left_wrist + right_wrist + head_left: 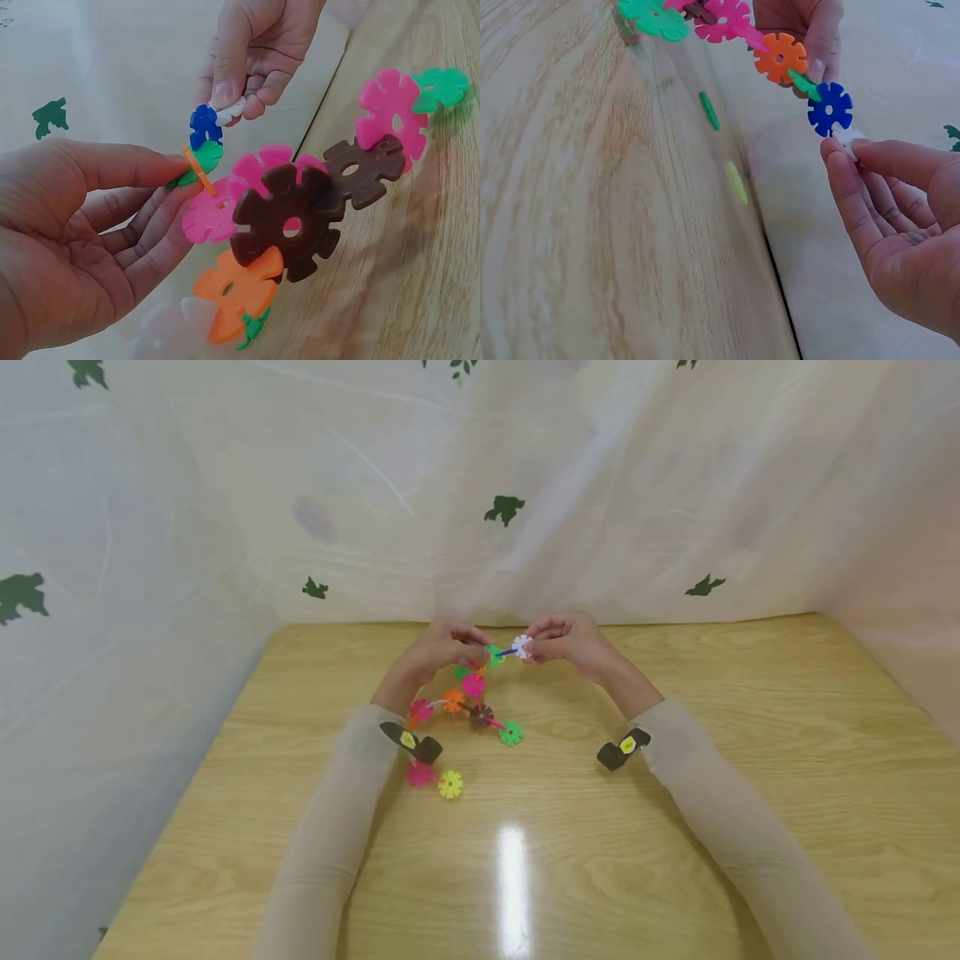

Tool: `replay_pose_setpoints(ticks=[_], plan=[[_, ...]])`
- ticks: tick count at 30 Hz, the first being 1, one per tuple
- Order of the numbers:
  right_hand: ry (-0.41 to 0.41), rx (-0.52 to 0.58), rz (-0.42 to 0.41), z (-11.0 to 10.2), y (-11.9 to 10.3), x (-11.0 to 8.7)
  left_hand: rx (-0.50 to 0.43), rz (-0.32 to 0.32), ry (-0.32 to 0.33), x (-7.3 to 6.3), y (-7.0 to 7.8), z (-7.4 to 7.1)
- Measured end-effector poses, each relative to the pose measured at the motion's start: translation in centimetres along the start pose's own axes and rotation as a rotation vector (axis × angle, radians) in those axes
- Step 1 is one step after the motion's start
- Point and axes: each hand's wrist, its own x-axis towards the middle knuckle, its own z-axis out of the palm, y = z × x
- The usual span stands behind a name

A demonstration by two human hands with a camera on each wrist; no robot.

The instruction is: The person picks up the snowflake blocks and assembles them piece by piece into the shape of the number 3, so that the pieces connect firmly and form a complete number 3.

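Note:
A chain of interlocking notched plastic discs, the flower-shaped building kind, hangs between both hands. My left hand [442, 647] pinches a green disc [202, 161] near the chain's far end, beside an orange disc [780, 58]. A blue disc [830, 109] is slotted to that green one. Thumb and fingertips of my right hand [566, 643] pinch a white disc [522, 647], its edge meeting the blue disc. Pink [473, 684], brown [286, 223] and more orange discs trail toward the wearer, with a green disc [511, 732] ending one branch and a yellow disc [451, 785] another.
Everything is over a wood-grain table [570, 860]. Along its far edge stands a pale curtain [375, 485] with green leaf shapes. A green piece [709, 111] and a yellow piece [736, 182] show by the table's edge in the right wrist view. The left forearm hides part of the chain.

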Motion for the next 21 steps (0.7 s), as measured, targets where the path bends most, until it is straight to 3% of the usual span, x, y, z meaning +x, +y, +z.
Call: replay_pose_setpoints(ticks=[9,21], plan=[[-0.015,0.001,-0.028,0.1,0.1,0.4,-0.003,-0.022,0.012,0.3,0.1,0.1],[-0.026,-0.094,-0.012,0.0,-0.4,0.2,0.01,-0.025,-0.013,-0.2,0.2,-1.3]])
